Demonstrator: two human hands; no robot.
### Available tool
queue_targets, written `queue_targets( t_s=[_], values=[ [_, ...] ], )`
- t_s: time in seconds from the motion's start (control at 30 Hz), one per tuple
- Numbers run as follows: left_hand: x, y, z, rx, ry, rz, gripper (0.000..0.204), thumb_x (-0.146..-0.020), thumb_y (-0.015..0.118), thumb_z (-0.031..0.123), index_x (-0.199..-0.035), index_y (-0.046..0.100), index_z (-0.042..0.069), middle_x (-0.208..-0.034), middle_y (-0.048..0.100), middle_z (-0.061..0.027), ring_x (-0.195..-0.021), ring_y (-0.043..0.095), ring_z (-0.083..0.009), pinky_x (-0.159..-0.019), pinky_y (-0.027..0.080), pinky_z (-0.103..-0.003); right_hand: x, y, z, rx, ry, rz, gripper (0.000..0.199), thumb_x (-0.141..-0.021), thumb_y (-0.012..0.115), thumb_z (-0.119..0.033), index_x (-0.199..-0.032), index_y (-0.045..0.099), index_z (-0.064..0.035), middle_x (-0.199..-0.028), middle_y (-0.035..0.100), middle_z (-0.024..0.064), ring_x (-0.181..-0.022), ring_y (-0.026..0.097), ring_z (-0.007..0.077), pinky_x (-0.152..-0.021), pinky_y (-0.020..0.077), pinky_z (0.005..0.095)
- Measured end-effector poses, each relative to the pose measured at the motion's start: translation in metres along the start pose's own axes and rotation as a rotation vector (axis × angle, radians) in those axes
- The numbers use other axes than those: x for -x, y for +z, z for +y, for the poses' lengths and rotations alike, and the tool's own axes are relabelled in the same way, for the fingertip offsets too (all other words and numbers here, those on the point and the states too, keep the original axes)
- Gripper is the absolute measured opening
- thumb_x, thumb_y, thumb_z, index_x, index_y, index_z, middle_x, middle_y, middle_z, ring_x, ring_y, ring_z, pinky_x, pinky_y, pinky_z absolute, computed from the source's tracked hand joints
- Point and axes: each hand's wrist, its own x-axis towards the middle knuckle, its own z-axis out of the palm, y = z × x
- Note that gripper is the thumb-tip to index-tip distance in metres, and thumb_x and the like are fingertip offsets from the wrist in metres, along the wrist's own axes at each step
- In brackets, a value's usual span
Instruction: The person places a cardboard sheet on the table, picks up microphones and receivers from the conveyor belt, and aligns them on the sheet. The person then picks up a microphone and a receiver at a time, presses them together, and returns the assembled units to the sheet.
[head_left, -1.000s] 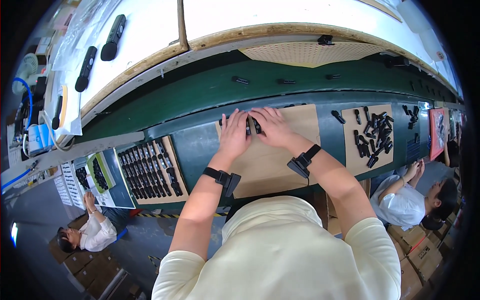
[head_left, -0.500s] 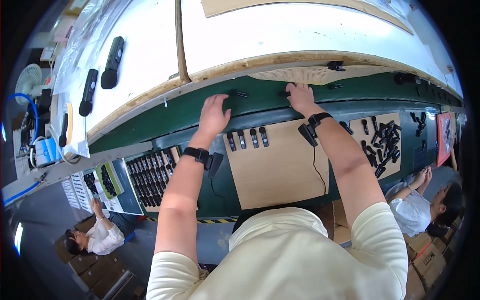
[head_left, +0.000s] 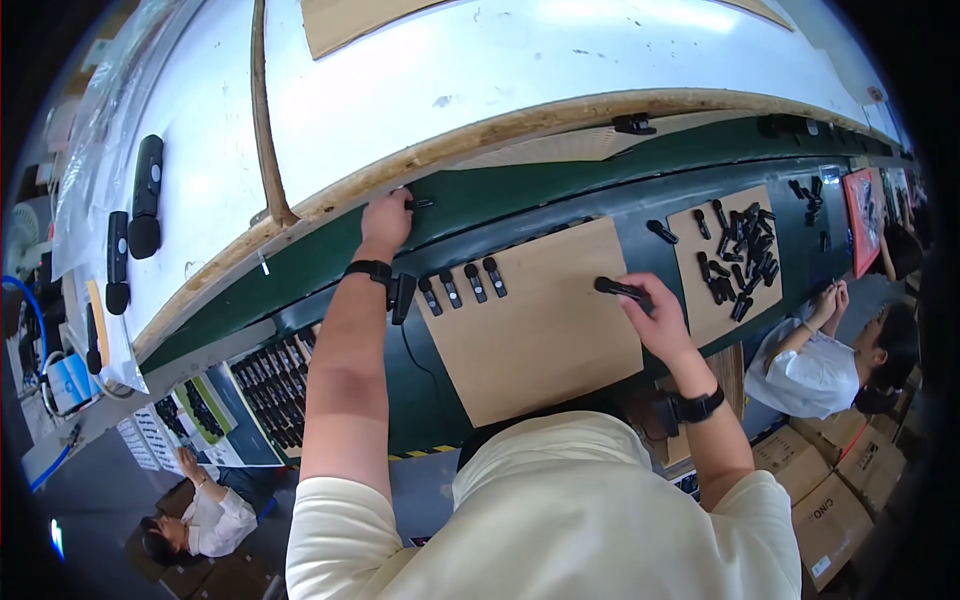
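Note:
My right hand (head_left: 657,322) is closed around a small black microphone (head_left: 620,289), holding it over the right part of a brown cardboard sheet (head_left: 545,340). Several like microphones (head_left: 473,284) stand in a row along the sheet's upper left. Farther off, my left hand (head_left: 385,221) reaches to the green strip below the shelf edge. Its fingers are curled at a small black piece (head_left: 420,203), which pokes out to the right of them; the fingertips are partly hidden. Each wrist wears a black strap with a black device on it.
A heap of black microphones (head_left: 740,250) lies on a cardboard at right. Packed rows of them (head_left: 272,385) are at left. Beyond, a white shelf with a wooden rim (head_left: 480,140) holds two larger microphones (head_left: 146,200). One person (head_left: 810,365) sits right, another (head_left: 205,520) left.
My right hand has come back from the far green strip to above the cardboard, now with a microphone in it. The left hand has moved left and closed at the small black piece. The view has shifted.

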Motion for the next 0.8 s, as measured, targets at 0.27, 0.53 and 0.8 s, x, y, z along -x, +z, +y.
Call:
queue_targets(
  t_s=[0.27, 0.53, 0.8],
  values=[
    [0.048, -0.012, 0.006, 0.386, -0.088, 0.256, 0.029, -0.082, 0.068, 0.010, -0.110, 0.066, 0.008, -0.098, 0.069, -0.0126, -0.088, 0.066, -0.0278, -0.079, 0.052, -0.037, 0.020, 0.009, -0.017, -0.213, 0.112, 0.001, 0.024, -0.089, 0.063, 0.002, -0.112, 0.060, -0.0011, -0.106, 0.063, 0.0032, -0.098, 0.060, 0.0094, -0.087, 0.0480, 0.0253],
    [0.197, -0.091, 0.100, 1.145, -0.050, 0.376, 0.024, -0.084, 0.067, -0.005, -0.107, 0.065, 0.001, -0.098, 0.065, -0.0021, -0.084, 0.057, -0.0071, -0.076, 0.046, -0.021, 0.022, 0.015, -0.099, -0.303, -0.103, -0.153, 0.028, -0.083, 0.067, 0.006, -0.109, 0.062, -0.0010, -0.105, 0.063, 0.0055, -0.099, 0.060, 0.0128, -0.087, 0.0479, 0.0271],
    [0.297, -0.127, 0.168, 1.409, 0.020, 0.314, 0.028, -0.080, 0.069, -0.010, -0.106, 0.065, 0.000, -0.105, 0.065, -0.0055, -0.093, 0.061, -0.0111, -0.084, 0.048, -0.025, 0.060, 0.007, -0.147, -0.364, -0.316, -0.216, 0.030, -0.079, 0.068, 0.009, -0.107, 0.063, -0.0004, -0.100, 0.063, 0.0085, -0.093, 0.060, 0.0170, -0.084, 0.0466, 0.0285]
  ],
)
